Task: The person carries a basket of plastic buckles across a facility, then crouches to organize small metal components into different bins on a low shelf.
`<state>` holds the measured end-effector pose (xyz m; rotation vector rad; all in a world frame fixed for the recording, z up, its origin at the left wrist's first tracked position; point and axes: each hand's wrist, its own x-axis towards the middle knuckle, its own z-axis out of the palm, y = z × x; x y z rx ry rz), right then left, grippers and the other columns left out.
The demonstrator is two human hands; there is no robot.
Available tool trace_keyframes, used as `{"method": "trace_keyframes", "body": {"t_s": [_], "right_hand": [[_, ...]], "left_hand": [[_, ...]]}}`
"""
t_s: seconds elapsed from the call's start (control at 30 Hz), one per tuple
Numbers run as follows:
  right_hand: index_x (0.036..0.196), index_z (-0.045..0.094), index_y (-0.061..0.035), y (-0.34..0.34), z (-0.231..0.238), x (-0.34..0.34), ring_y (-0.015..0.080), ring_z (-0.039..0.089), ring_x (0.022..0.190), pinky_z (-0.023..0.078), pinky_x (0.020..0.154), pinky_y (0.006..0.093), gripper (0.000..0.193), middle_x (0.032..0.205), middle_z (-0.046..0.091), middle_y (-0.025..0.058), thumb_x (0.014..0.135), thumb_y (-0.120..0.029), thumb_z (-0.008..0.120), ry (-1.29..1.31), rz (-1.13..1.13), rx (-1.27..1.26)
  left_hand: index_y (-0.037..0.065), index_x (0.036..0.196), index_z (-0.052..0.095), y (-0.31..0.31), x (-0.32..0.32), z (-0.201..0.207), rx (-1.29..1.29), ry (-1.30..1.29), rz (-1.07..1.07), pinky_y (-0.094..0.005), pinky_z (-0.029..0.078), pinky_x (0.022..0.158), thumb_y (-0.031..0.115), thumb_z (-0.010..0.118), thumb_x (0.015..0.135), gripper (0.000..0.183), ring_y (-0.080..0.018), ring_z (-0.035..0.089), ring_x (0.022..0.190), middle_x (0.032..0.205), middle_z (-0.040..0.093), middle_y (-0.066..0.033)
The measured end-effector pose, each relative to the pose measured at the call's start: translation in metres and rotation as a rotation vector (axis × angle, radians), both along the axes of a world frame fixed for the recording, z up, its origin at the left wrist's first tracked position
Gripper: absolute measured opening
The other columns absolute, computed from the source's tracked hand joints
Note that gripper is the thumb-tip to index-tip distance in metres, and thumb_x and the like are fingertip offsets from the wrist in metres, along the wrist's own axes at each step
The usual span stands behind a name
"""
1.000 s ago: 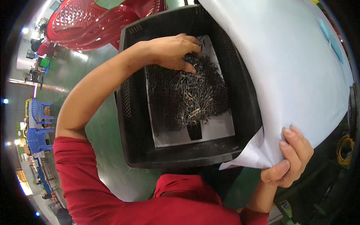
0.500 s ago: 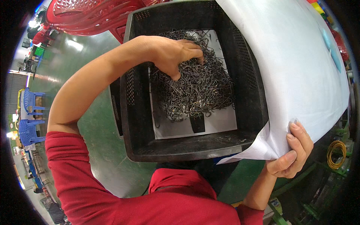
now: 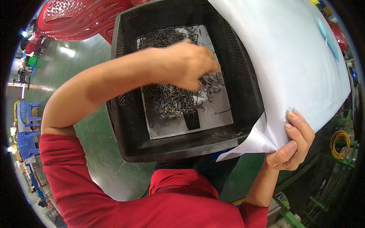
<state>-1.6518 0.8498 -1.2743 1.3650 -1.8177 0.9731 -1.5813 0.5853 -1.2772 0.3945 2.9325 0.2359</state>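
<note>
Over the pile of dark metal wire hooks [image 3: 167, 100] in a black plastic crate [image 3: 178, 152], my left hand [image 3: 190, 64] is blurred, its fingers curled. Several hooks stick out below the fingertips, bunched in its grip. Under the pile lies a white sheet [image 3: 213, 121] with a dark printed patch. To the right, my right hand [image 3: 292, 146] pinches the gathered lower corner of a large white woven sack [image 3: 296, 64], thumb against fingers. The sack leans along the crate's right side and covers part of its rim.
A glossy red plastic chair [image 3: 76, 19] stands beyond the crate at upper left. Blue plastic chairs [image 3: 27, 144] are at the far left across the green floor [image 3: 95, 148]. A coiled yellow hose [image 3: 339, 144] hangs by green metal framing at right.
My left hand has moved right across the pile and curled around hooks, pulling some aside and exposing more sheet. The crate appears shifted slightly left. My right hand still grips the sack.
</note>
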Motion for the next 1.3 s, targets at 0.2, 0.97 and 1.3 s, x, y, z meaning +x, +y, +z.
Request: {"method": "trace_keyframes", "body": {"t_s": [0.2,0.97,1.3], "right_hand": [[0.082,0.056,-0.002,0.005,0.004,-0.006,0.0282,0.061,0.075,0.047,0.069,0.0349,0.022,0.084,0.063,0.0146,0.081,-0.016,0.039,0.026,0.004,0.023],[0.081,0.055,0.0013,0.001,0.002,0.008,0.0297,0.06,0.074,0.05,0.067,0.0369,0.023,0.083,0.062,0.018,0.081,-0.015,0.039,0.026,0.015,-0.018],[0.083,0.055,0.0021,0.011,0.004,0.012,0.0301,0.059,0.075,0.052,0.069,0.0389,0.024,0.083,0.062,0.0188,0.082,-0.015,0.038,0.036,0.01,0.009]], "left_hand": [[0.002,0.096,0.054,-0.062,0.024,0.041,0.277,0.007,0.028,-0.0344,0.043,0.085,0.002,0.065,0.059,0.038,-0.0216,0.056,0.091,0.092,0.057,-0.0083],[0.03,0.135,0.032,-0.026,0.068,0.023,-0.241,-0.146,0.057,-0.0593,0.022,0.105,-0.001,0.077,0.049,0.102,-0.034,0.008,0.136,0.148,0.006,-0.0104],[0.022,0.112,0.053,-0.02,0.054,0.002,-0.09,-0.079,-0.104,-0.0519,0.034,0.103,0.002,0.075,0.051,0.068,-0.0348,0.018,0.132,0.144,0.015,-0.0108]]}}
